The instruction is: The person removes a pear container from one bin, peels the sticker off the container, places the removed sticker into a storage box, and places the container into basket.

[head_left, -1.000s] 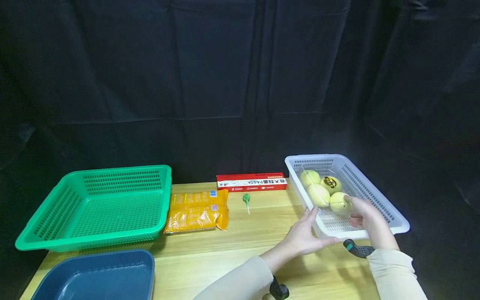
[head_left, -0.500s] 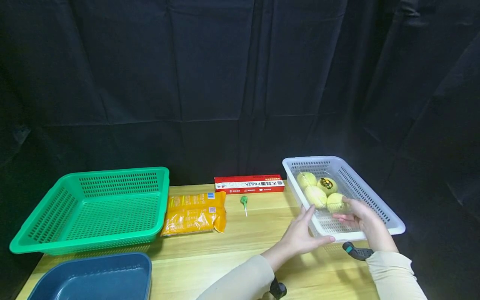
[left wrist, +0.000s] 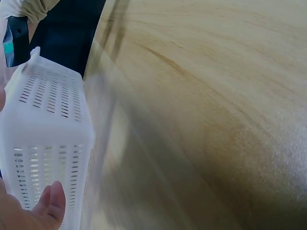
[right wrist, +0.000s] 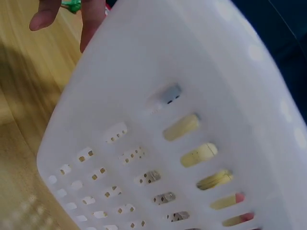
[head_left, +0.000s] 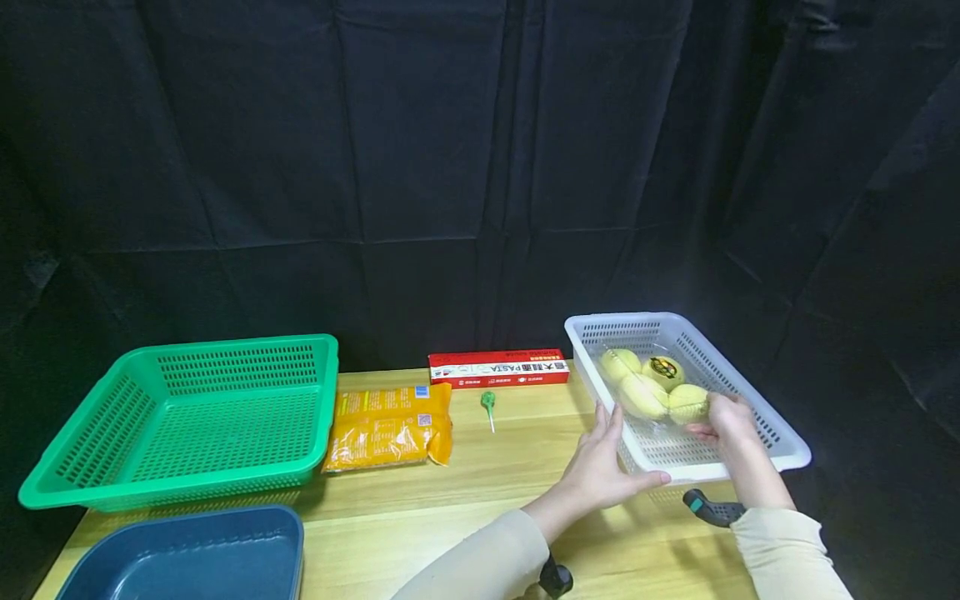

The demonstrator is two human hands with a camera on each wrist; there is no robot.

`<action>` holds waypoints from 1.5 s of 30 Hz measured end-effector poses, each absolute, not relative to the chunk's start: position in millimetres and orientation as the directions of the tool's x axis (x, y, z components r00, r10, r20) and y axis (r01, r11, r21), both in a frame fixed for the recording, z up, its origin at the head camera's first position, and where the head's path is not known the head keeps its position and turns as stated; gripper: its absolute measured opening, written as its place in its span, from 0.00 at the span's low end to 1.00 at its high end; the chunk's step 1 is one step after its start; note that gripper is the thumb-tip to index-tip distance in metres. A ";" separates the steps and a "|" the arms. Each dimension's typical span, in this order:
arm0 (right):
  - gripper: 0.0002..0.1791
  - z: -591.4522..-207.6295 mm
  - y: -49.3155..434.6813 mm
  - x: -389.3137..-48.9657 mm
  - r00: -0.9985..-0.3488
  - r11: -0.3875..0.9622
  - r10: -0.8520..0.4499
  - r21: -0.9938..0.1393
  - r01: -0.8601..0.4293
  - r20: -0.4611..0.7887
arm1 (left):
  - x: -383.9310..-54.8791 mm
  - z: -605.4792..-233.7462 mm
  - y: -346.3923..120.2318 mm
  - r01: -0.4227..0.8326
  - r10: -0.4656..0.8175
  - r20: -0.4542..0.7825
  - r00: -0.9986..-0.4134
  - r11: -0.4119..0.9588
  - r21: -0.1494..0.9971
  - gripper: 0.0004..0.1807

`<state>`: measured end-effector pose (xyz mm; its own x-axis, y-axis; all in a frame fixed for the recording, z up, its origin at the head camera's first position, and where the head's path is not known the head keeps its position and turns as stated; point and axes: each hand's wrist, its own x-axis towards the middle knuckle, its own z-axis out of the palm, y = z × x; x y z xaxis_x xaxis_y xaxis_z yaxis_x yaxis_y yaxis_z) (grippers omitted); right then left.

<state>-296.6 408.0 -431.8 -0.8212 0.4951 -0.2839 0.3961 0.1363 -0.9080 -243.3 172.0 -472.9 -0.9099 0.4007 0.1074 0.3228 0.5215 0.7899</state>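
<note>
A white perforated plastic basket point(head_left: 757, 400) stands at the right of the table in the head view. Inside it lies a clear-wrapped pack of several round, pale yellow fruits point(head_left: 643, 396), one bearing a black label. My right hand point(head_left: 731, 429) reaches over the basket's front and grips the pack's near right end with curled fingers. Slots in the basket wall show bits of yellow and fingertips in the right wrist view. My left hand point(head_left: 600, 467) rests against the basket's near left corner, thumb along the front rim and fingers extended at the left side.
Further left are a red pasta box point(head_left: 498, 368), a green lollipop point(head_left: 488, 402) and an orange packet point(head_left: 390, 425). A green basket point(head_left: 225, 479) and a dark blue tray point(head_left: 288, 533) stand at the left. A black cloth point(head_left: 420, 167) hangs behind the table.
My right fingers have closed on the pack, which has shifted slightly right inside the white basket. My left hand has stayed at the basket's corner.
</note>
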 end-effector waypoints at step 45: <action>0.37 -376.0 394.0 -181.2 -0.981 0.099 0.183 -0.992 0.077 -0.058 | -310.1 -411.0 103.0 0.271 0.496 0.248 -0.832 -0.028 0.962 0.55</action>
<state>-181.2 394.0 -376.0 -0.9813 0.1834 -0.0578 0.0769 0.0988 -0.9921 -310.1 103.0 -411.0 -0.8319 0.4963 0.2484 0.2709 -0.0276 0.9622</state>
